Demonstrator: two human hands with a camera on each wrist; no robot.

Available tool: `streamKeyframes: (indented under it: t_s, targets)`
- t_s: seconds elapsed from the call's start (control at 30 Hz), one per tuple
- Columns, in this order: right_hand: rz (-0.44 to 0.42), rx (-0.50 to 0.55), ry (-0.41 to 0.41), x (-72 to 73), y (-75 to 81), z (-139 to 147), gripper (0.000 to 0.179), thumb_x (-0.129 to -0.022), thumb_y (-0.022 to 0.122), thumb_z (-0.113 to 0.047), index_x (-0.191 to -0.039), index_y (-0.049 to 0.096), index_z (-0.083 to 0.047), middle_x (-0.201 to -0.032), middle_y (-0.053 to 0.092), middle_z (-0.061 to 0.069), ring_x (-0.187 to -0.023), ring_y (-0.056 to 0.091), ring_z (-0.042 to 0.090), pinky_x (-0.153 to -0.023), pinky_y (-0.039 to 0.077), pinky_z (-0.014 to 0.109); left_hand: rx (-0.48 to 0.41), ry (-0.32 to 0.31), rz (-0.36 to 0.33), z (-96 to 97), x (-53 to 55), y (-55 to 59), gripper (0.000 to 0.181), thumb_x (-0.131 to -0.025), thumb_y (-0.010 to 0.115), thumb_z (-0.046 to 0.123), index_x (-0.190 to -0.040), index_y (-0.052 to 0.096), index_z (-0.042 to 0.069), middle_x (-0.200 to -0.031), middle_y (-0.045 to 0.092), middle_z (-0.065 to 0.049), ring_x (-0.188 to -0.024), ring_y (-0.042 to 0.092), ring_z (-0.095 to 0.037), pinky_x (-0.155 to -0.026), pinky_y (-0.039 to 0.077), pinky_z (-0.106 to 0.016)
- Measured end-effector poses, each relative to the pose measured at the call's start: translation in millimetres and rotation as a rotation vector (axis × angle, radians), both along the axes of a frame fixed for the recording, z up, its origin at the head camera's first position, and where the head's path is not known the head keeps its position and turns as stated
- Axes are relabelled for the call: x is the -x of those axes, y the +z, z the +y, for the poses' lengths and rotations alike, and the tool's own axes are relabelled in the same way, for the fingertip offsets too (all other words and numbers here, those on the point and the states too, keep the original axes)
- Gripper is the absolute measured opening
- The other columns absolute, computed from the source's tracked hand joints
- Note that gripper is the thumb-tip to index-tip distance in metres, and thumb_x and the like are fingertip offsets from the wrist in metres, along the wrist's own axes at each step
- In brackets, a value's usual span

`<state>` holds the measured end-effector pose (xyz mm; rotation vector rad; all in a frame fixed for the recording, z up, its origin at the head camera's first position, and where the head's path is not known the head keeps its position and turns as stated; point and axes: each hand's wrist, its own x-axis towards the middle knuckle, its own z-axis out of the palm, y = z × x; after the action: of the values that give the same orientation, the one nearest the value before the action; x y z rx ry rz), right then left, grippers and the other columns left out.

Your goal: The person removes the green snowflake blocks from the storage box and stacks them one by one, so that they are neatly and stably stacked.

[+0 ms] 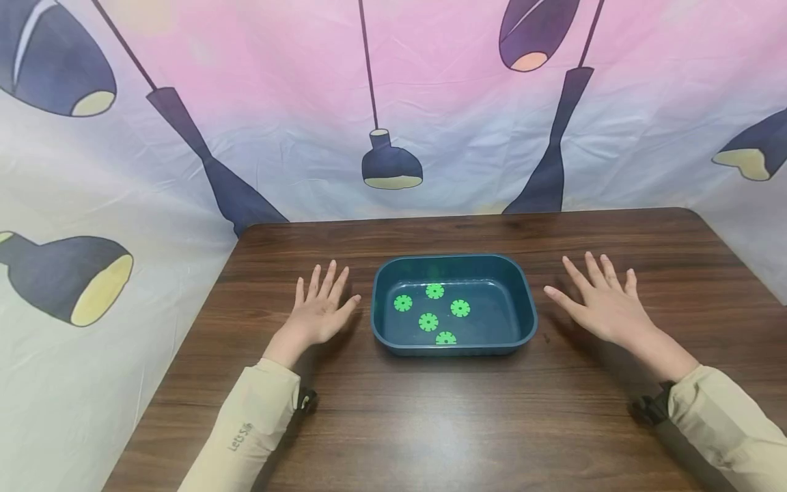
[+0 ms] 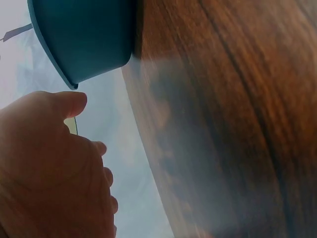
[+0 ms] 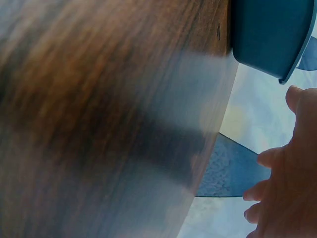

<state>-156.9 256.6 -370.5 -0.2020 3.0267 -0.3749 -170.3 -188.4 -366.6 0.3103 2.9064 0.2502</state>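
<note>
A dark teal rectangular basin (image 1: 492, 328) with rounded corners sits on the table between both hands. Several bright green notched discs (image 1: 428, 322) lie on its floor, apart from each other. To its left, my left hand (image 1: 316, 318) is held with fingers spread, the thumb pointing at the basin's side. On the other side my right hand (image 1: 605, 307) has its fingers fanned out and its thumb toward the rim. Both hands hold nothing. In the left wrist view the basin's outer wall (image 2: 84, 39) rises just beyond the thumb; the right wrist view shows the opposite wall (image 3: 270, 34).
The brown wood-grain table (image 1: 418, 424) ends at a straight far edge with rounded corners. Behind it hangs a pastel cloth (image 1: 320, 157) printed with dark lamps. Dark straps (image 1: 305, 398) circle the wrists at the beige sleeves (image 1: 246, 417).
</note>
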Motion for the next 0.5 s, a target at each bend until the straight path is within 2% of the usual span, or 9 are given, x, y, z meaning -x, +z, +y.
streamKeyframes:
  t_s: [0.17,0.27,0.37,0.43,0.5]
  targets:
    - [0.003,0.01,0.006,-0.4,0.7,-3,0.08,-0.081,0.026,-0.065,-0.14,0.001,-0.017,-0.142,-0.01,0.021,-0.127,-0.016,0.037,-0.089,-0.014,0.061,0.002,0.006,0.012,0.1,0.6,-0.6,0.066,-0.088,0.015,0.055,-0.139,-0.003,0.017,-0.144,-0.014,-0.006,-0.129,-0.019,-0.025,-0.099,-0.01,-0.05]
    - [0.029,0.036,0.011,-2.8,1.1,-4,0.078,-0.082,0.028,-0.063,-0.14,0.003,-0.017,-0.142,-0.006,0.021,-0.128,-0.014,0.036,-0.091,-0.012,0.06,-0.026,0.017,0.035,1.1,1.1,0.2,0.068,-0.087,0.014,0.057,-0.139,0.0,0.015,-0.145,-0.009,-0.008,-0.13,-0.016,-0.026,-0.099,-0.009,-0.05]
    - [0.095,0.093,0.018,-5.7,2.4,-7,0.073,-0.084,0.032,-0.057,-0.14,0.009,-0.017,-0.142,0.005,0.023,-0.13,-0.002,0.038,-0.094,-0.005,0.059,-0.121,0.048,0.052,5.6,0.6,3.0,0.073,-0.085,0.013,0.061,-0.14,0.004,0.013,-0.146,0.0,-0.009,-0.132,-0.007,-0.027,-0.1,-0.005,-0.05]
    - [0.154,0.134,0.03,-7.2,4.5,-10,0.068,-0.086,0.035,-0.053,-0.139,0.016,-0.016,-0.14,0.016,0.023,-0.129,0.01,0.039,-0.096,0.001,0.057,-0.225,0.096,0.043,11.5,-0.7,6.0,0.075,-0.084,0.016,0.062,-0.139,0.01,0.012,-0.145,0.011,-0.01,-0.132,0.005,-0.029,-0.101,0.003,-0.05]
    - [0.225,0.173,0.042,-8.5,7.4,-15,0.062,-0.087,0.038,-0.049,-0.136,0.025,-0.014,-0.136,0.027,0.022,-0.125,0.022,0.039,-0.096,0.009,0.056,-0.341,0.147,0.03,19.5,-2.4,9.3,0.074,-0.084,0.023,0.061,-0.138,0.017,0.011,-0.14,0.027,-0.012,-0.128,0.021,-0.03,-0.1,0.015,-0.05]
